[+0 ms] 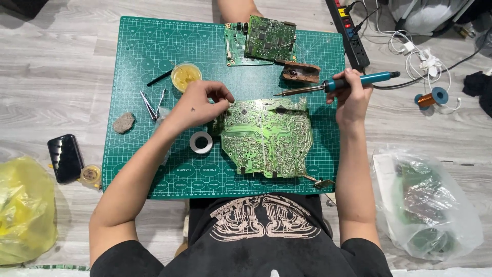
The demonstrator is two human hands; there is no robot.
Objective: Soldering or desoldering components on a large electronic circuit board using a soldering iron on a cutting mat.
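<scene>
- Soldering iron (338, 83) clamped in right hand (351, 97), fingers wrapped shut round teal handle; long axis near horizontal, tip pointing left and slightly down, cord end out right.
- Tip hovering just above top edge of large green circuit board (266, 137); contact not discernible.
- Left hand (197, 105) pinched at board's upper-left corner, fingertips closed on edge.
- Board flat on green cutting mat (143, 102), solder side up, between both hands.
- Tape roll (201, 142) just left of board; flux tin (185, 76), tweezers (152, 104) beyond left hand.
</scene>
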